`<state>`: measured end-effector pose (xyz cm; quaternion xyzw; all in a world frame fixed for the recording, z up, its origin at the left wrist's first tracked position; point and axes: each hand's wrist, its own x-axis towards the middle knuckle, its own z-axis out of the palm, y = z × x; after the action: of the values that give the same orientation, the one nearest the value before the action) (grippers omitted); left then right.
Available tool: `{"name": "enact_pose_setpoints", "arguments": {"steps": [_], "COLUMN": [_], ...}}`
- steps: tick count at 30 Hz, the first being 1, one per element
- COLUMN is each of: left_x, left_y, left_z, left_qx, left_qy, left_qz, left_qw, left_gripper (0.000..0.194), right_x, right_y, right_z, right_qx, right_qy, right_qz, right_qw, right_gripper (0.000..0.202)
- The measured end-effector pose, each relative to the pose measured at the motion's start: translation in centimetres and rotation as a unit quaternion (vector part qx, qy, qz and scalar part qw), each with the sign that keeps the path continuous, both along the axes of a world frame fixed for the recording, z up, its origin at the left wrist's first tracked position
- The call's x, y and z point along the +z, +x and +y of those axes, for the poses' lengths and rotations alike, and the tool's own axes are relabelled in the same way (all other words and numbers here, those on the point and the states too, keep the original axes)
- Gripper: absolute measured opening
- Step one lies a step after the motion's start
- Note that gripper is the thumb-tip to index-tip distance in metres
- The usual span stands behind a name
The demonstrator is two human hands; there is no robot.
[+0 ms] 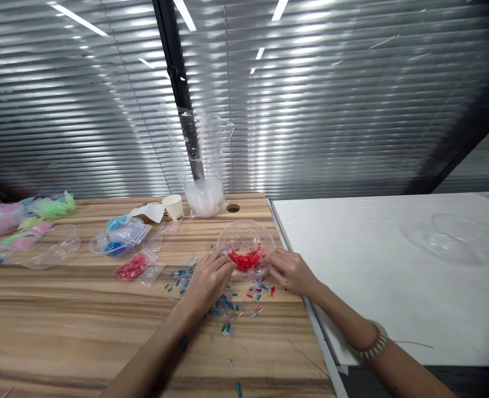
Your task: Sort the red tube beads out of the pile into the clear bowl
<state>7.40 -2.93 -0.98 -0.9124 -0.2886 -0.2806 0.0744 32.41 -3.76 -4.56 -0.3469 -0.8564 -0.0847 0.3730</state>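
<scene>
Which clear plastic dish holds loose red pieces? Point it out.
The dish between the left hand and right hand. Red pieces cluster inside it; the next dish left holds blue packets, and no other shows loose red.

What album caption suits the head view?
Left hand and right hand hold a clear bowl of red pieces near scattered blue pieces on a wooden table.

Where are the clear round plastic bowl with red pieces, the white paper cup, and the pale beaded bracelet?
Clear round plastic bowl (245,231): head view, on its far wall.
White paper cup (173,210): head view, on its side.
Pale beaded bracelet (381,340): head view, on its beads.
</scene>
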Motion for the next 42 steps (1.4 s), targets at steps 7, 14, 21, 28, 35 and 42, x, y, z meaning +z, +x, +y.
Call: {"name": "enact_pose_setpoints", "arguments": {"steps": [7,14,21,28,35,42], "left_x": [-0.6,-0.6,-0.8,-1.1,-1.3,-1.0], "left_y": [0.1,0.1,0.0,0.0,0.1,0.3], "left_z": [0.2,0.2,0.3,0.3,0.2,0.1], "left_qx": [-0.002,0.003,0.001,-0.001,-0.002,-0.006], "left_qy": [-0.003,-0.004,-0.01,-0.027,-0.041,-0.047], "left_qz": [0.01,0.012,0.027,0.043,0.062,0.065], "left_qw": [1.0,1.0,1.0,0.999,0.997,0.997], "left_gripper": [0.018,0.019,0.017,0.014,0.013,0.016], "right_x": [0.1,0.1,0.2,0.2,0.1,-0.1], "right_y": [0.0,-0.1,-0.1,-0.1,-0.1,0.0], "right_z": [-0.1,-0.1,-0.1,-0.1,-0.1,0.0], "right_qx": [-0.003,-0.007,0.0,0.004,-0.001,0.006], "right_qy": [0.005,0.011,0.005,0.004,0.005,0.01], "right_qz": [0.003,0.0,0.004,0.004,-0.003,-0.004], "right_qw": [1.0,1.0,1.0,1.0,1.0,1.0], "right_gripper": [0.021,0.022,0.022,0.022,0.022,0.021]}}
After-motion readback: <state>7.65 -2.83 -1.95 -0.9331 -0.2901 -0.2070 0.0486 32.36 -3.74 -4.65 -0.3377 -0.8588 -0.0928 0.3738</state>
